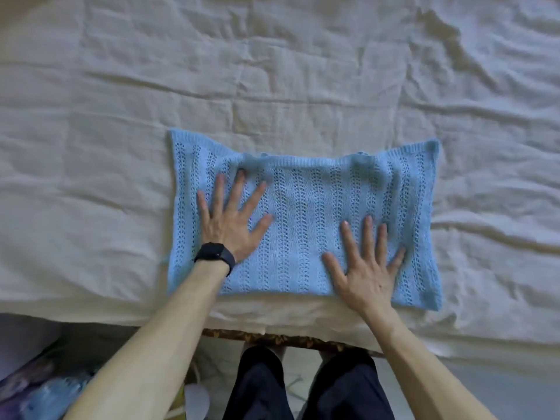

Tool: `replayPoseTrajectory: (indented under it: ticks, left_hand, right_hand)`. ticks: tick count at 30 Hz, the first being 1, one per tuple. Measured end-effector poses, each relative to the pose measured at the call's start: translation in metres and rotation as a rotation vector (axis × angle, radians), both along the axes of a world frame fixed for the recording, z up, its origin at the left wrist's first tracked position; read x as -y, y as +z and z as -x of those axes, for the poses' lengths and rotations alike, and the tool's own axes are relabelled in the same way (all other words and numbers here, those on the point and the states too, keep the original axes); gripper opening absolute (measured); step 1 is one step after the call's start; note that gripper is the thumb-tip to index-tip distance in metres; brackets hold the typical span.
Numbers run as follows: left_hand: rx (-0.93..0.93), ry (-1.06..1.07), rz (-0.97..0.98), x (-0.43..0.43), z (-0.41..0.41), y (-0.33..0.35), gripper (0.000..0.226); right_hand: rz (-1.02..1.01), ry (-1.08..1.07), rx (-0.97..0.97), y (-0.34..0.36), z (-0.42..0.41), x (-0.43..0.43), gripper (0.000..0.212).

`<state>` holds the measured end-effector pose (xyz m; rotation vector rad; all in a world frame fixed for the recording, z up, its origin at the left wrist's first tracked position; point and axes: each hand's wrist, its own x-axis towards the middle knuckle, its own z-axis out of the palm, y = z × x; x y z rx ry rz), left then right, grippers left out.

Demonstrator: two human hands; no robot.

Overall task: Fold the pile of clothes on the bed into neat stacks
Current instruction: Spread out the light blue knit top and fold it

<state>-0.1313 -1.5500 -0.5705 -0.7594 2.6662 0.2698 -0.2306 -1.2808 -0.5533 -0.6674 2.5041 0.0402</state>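
Note:
A light blue knitted garment [306,207] lies folded into a wide rectangle on the bed, close to the near edge. My left hand [233,216], with a black watch on its wrist, presses flat on the garment's left half, fingers spread and straight. My right hand [366,262] presses flat on the lower right part of it, fingers spread as well. Neither hand grips the cloth. A ribbed band runs along the garment's far edge.
The bed [272,71] is covered with a creased cream sheet that fills most of the view. Its near edge [121,316] runs across the bottom. My dark trouser legs [303,389] stand below it, with colourful fabric [39,389] on the floor at lower left.

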Motion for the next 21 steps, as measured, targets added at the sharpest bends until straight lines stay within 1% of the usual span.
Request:
replayPoseTrajectory:
  ticks: [2, 4, 8, 9, 11, 13, 14, 16, 19, 21]
  left_hand:
    - [0.038, 0.031, -0.003, 0.023, -0.009, -0.007, 0.067]
    - [0.030, 0.003, 0.031, 0.030, -0.014, -0.003, 0.068]
    - [-0.116, -0.049, 0.046, 0.010, 0.008, 0.010, 0.067]
    - [-0.128, -0.055, 0.046, 0.013, 0.016, 0.010, 0.066]
    - [-0.070, 0.011, 0.040, 0.029, 0.023, 0.003, 0.066]
    - [0.046, 0.093, 0.060, 0.046, 0.020, -0.009, 0.067]
    - [0.075, 0.101, 0.071, 0.051, 0.016, -0.014, 0.069]
    - [0.049, 0.091, 0.087, 0.052, 0.012, -0.015, 0.070]
    - [-0.073, 0.090, 0.052, 0.025, 0.011, -0.003, 0.071]
    - [-0.143, 0.058, 0.004, -0.012, -0.002, 0.007, 0.071]
  right_hand:
    - [-0.077, -0.087, 0.024, -0.001, 0.005, -0.013, 0.076]
    - [-0.077, -0.101, -0.003, 0.006, 0.006, -0.010, 0.077]
    - [0.191, -0.052, -0.208, 0.015, 0.026, 0.032, 0.070]
    - [0.214, -0.045, -0.228, 0.012, 0.041, 0.045, 0.069]
    - [0.160, -0.061, -0.170, 0.000, 0.080, 0.063, 0.069]
    - [0.038, -0.083, -0.087, -0.015, 0.116, 0.064, 0.070]
    - [-0.014, -0.090, -0.054, -0.022, 0.130, 0.059, 0.072]
    - [-0.044, -0.115, -0.041, -0.026, 0.145, 0.050, 0.077]
    - [0.049, -0.110, -0.132, -0.014, 0.124, 0.048, 0.078]
    - [0.172, -0.013, -0.191, -0.004, 0.084, 0.041, 0.078]
